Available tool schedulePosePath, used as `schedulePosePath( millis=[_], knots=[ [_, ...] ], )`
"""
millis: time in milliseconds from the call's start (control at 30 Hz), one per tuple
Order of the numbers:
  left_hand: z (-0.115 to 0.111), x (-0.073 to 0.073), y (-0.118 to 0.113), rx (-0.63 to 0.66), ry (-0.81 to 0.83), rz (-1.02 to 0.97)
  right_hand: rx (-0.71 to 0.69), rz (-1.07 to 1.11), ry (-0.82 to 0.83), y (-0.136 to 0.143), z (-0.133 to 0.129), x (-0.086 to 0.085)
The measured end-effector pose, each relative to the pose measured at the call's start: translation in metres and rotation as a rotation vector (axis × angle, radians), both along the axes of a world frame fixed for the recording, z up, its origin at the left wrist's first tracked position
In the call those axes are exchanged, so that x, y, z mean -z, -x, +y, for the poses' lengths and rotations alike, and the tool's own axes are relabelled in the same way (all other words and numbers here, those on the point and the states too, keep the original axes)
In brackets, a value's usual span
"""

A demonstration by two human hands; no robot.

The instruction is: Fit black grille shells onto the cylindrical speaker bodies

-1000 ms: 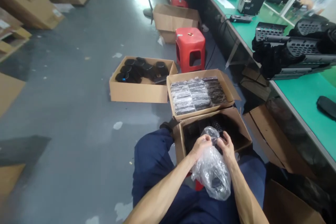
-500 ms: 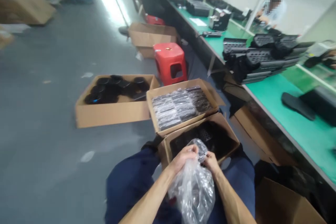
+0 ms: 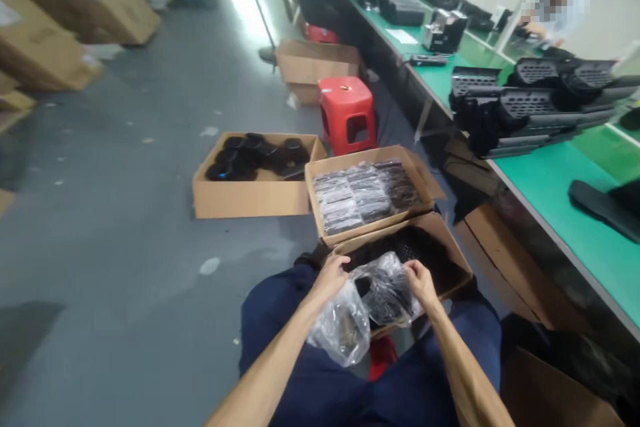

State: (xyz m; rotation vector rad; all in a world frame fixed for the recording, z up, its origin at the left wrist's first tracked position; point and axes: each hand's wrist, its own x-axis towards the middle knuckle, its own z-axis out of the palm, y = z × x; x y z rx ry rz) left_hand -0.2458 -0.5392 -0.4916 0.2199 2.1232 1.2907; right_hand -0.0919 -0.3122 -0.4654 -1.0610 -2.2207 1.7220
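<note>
The left hand (image 3: 330, 280) and right hand (image 3: 421, 283) pinch the plastic bag (image 3: 393, 287), fingers curled nearly closed; it hangs over the nearest box's (image 3: 453, 250) near edge; gentle, even tension should avoid tearing.

The green-topped workbench (image 3: 543, 177) carries stacked perforated black housings (image 3: 533, 107) by its edge, an elongated black piece (image 3: 597, 205) nearer the camera, and, farther along, a boxy case (image 3: 445, 32) and a white sheet (image 3: 401, 36). The grey floor (image 3: 140, 247) bears a red plastic stool (image 3: 345, 92), an open carton (image 3: 250, 200) of black parts (image 3: 240, 157) and pale scraps (image 3: 209, 266).
</note>
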Motion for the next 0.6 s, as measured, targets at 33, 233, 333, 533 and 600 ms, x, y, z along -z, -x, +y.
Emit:
schedulePosePath(
  millis=[33, 233, 333, 533, 600],
  knots=[
    [-0.001, 0.006, -0.004, -0.048, 0.021, 0.018, -0.027, -0.005, 0.001, 0.004, 0.001, -0.002],
    [-0.003, 0.023, -0.033, -0.139, 0.006, -0.016, -0.093, -0.027, 0.01, 0.022, -0.001, -0.024],
    [0.0, 0.026, -0.048, -0.109, -0.059, -0.115, -0.07, -0.005, 0.032, 0.032, 0.0, -0.031],
    [0.029, 0.015, -0.081, -0.014, -0.278, -0.316, 0.008, 0.034, 0.165, 0.044, -0.012, -0.025],
    [0.044, 0.01, -0.088, -0.034, -0.352, -0.338, 0.032, 0.045, 0.207, 0.04, -0.019, -0.021]
  ],
)
